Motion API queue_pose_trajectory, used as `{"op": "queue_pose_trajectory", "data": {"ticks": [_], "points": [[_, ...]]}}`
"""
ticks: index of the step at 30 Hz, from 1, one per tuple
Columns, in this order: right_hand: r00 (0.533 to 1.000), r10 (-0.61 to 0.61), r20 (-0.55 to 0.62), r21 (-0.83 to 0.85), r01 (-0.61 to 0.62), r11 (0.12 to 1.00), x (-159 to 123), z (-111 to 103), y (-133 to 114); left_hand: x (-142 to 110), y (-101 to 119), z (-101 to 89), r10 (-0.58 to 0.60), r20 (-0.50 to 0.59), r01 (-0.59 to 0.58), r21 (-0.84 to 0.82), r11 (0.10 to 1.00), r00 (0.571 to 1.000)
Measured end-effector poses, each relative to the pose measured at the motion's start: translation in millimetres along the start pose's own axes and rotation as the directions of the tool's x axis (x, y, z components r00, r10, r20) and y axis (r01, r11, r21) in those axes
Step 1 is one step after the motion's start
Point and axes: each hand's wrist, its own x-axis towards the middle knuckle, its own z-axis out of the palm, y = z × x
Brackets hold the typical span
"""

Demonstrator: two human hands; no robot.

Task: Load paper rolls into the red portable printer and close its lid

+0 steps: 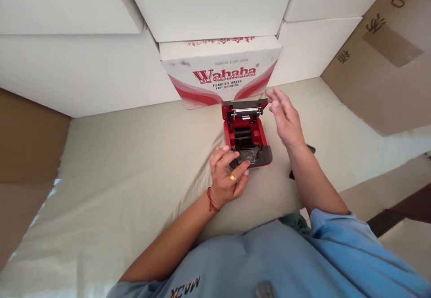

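A small red and black device (247,132), like a little printer, lies on a pale cloth with its lid raised, showing a black hollow inside. My left hand (227,174) rests at its near edge, fingers curled and pinching the front of the device, where a crinkled clear plastic piece (248,154) lies. A gold ring and a red wrist thread are on that hand. My right hand (286,118) hovers just right of the raised lid, fingers stretched and apart, holding nothing.
A red and white Wahaha water carton (222,71) stands right behind the device. White boxes (84,64) line the back, a brown carton (387,55) leans at the right. A dark flat object (310,149) peeks out behind my right forearm. The pale cloth (117,177) covers the surface.
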Motion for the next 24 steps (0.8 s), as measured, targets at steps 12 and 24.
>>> {"op": "queue_pose_trajectory", "data": {"ticks": [12,24], "points": [[0.977,-0.200,0.073,-0.072,0.205,0.976,-63,-16,-27,2,8,-4.2,0.060,0.026,-0.059,-0.012,0.998,0.998],[0.987,-0.107,0.123,-0.243,0.134,0.961,-98,-9,-22,6,-11,-6.6,-0.102,0.022,0.104,-0.156,0.982,0.995]]}}
